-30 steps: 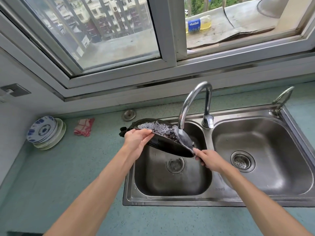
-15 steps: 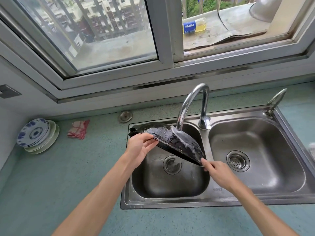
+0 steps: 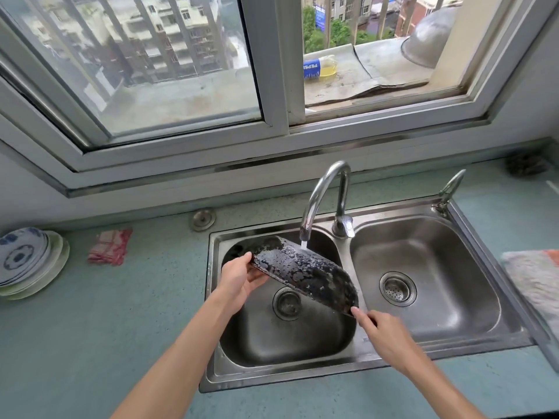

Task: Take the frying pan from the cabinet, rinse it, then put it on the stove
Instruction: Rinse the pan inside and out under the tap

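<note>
Tilting the wet frying pan (image 3: 305, 275) under the faucet (image 3: 323, 195) over the left sink (image 3: 211, 297), we clamp its rim with our left hand (image 3: 242, 278) and right hand (image 3: 382, 332), judging it stiff, slippery, best carried by its handle.

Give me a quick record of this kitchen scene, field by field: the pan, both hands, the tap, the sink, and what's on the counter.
pan: frying pan tilted, wet underside up, over the left basin
left hand: left hand grips the pan's upper rim
right hand: right hand at the pan's lower end; handle hidden
tap: faucet running onto the pan
right basin: right basin holds nothing but its strainer
counter left: stacked plates, red cloth
counter right: towel
</note>
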Demonstrator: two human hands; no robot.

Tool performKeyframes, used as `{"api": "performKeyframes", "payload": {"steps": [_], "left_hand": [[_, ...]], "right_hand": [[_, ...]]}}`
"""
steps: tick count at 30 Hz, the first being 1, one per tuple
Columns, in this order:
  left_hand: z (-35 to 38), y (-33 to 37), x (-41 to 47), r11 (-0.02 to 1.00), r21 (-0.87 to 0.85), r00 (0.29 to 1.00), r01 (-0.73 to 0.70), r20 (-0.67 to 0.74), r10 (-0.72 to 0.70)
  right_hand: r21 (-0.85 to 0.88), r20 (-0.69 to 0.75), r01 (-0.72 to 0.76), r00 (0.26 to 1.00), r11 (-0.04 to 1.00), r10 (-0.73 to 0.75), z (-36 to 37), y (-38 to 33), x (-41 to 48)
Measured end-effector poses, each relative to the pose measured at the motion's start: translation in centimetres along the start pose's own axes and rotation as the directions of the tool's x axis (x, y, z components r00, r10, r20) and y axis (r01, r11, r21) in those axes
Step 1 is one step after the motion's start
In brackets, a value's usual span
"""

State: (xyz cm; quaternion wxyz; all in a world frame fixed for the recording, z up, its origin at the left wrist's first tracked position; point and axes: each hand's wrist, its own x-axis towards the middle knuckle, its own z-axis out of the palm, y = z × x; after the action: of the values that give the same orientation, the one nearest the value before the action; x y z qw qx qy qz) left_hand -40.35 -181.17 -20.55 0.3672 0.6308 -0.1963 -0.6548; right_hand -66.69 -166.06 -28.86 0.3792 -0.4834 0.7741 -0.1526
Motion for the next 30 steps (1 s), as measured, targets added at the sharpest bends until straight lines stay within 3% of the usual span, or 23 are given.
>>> {"api": "performKeyframes", "payload": {"steps": [12,21,30], "left_hand": [[1.2,0.8,1.7,0.996,-0.089,0.994,0.013,0.109,-0.003],[5.0,0.6,1.6,0.993,-0.107,0.988,-0.044,0.144,0.060],[7.8,1.1,0.4,0.996,0.012,0.978,-0.091,0.191,0.087]], "right_hand": [[-0.008,0.037,-0.090,0.995,0.996,0.090,-0.4,-1.1,-1.6],[0.213,0.061,-0.204,0.979,0.955,0.195,1.0,0.1,-4.2],[0.320,0.050,-0.218,0.976,0.922,0.214,3.1,1.5,-4.7]]}}
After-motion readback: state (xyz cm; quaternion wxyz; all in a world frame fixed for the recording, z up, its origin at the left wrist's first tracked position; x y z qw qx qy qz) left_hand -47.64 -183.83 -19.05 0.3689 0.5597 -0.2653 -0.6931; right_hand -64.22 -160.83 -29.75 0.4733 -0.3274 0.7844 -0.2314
